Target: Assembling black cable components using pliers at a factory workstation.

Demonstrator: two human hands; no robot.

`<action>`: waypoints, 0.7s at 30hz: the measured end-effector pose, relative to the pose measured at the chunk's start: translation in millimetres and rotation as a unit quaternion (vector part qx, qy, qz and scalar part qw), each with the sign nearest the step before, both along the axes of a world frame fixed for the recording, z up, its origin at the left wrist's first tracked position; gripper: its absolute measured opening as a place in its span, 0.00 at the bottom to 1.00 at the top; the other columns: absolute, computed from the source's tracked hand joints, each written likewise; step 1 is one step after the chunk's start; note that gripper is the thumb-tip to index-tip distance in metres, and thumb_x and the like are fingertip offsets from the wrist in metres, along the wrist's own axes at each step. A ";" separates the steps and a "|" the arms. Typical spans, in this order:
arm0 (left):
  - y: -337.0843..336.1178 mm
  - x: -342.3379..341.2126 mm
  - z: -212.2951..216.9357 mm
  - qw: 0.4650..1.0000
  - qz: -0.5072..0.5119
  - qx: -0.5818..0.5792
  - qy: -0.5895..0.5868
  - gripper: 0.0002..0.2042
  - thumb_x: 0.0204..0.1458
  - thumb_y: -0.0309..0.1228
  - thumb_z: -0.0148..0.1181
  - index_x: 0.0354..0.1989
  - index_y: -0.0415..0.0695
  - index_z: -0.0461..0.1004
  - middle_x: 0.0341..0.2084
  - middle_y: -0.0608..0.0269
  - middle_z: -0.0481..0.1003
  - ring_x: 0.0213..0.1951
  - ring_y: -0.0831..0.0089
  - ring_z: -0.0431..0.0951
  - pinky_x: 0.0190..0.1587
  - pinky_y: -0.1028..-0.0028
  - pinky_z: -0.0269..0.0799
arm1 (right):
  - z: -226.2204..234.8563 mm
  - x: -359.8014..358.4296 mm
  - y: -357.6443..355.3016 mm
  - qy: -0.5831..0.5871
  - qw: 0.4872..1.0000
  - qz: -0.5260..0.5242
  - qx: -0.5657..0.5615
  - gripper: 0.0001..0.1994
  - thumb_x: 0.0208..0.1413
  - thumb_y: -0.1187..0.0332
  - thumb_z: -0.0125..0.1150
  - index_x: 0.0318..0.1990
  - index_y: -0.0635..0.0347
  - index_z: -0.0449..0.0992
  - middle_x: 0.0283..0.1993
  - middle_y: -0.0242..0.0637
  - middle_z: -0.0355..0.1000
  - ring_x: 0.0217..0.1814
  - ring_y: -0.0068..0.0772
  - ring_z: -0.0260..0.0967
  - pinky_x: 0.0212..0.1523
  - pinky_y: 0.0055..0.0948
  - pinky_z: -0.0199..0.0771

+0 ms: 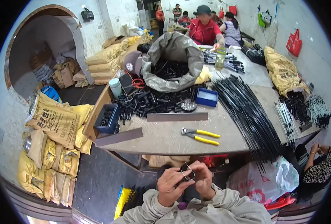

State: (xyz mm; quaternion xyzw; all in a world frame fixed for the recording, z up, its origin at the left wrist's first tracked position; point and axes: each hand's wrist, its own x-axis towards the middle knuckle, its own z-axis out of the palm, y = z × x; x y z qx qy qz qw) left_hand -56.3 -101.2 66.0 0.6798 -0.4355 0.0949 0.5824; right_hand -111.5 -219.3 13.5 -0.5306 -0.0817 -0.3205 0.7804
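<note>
In front of my chest, just off the table's near edge, both hands are held close together. My left hand is closed, its fingers pressed around a small black part with a thin metal wire. My right hand pinches the same part from the other side; the fingers hide much of it, so its exact kind is unclear. Beyond the hands, yellow-handled pincers lie on the worktable. Farther back are a dark flat strip, a heap of short black plastic parts and a heap of small shiny pieces.
Long thin black rods overhang the table's right side. A blue bin, a blue box and a large grey sack stand on the table. Stacked yellow sacks line the left. A person in red works across the table.
</note>
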 end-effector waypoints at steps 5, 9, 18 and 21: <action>-5.8 -7.1 -5.6 0.996 0.060 -0.057 0.016 0.10 0.35 0.18 0.65 0.27 0.38 0.70 0.21 0.59 0.73 0.22 0.70 0.72 0.26 0.77 0.67 | 15.6 2.0 7.5 0.020 1.000 -0.008 0.013 0.13 0.46 0.70 0.57 0.38 0.68 0.69 0.34 0.33 0.64 0.35 0.21 0.60 0.38 0.19 0.60; -2.5 -8.7 -9.5 0.994 0.044 -0.063 0.072 0.09 0.39 0.17 0.62 0.29 0.37 0.69 0.24 0.60 0.72 0.25 0.76 0.71 0.28 0.78 0.66 | 17.8 7.9 10.6 0.024 0.993 0.033 0.109 0.12 0.46 0.66 0.58 0.32 0.67 0.70 0.29 0.32 0.64 0.34 0.21 0.60 0.37 0.19 0.59; 10.4 14.8 -4.3 0.970 -0.075 -0.080 0.218 0.03 0.51 0.21 0.49 0.30 0.36 0.70 0.24 0.63 0.70 0.26 0.80 0.69 0.29 0.81 0.64 | 30.5 33.7 15.1 0.080 0.997 -0.010 0.018 0.24 0.48 0.48 0.58 0.32 0.64 0.67 0.26 0.32 0.63 0.22 0.16 0.55 0.19 0.16 0.51; 8.4 23.5 -3.5 0.942 -0.132 -0.146 0.273 0.05 0.53 0.25 0.51 0.27 0.36 0.69 0.23 0.65 0.68 0.26 0.81 0.67 0.30 0.82 0.63 | 32.4 41.7 14.0 0.043 0.999 0.027 0.012 0.22 0.49 0.51 0.59 0.32 0.66 0.68 0.28 0.34 0.63 0.24 0.18 0.56 0.22 0.16 0.55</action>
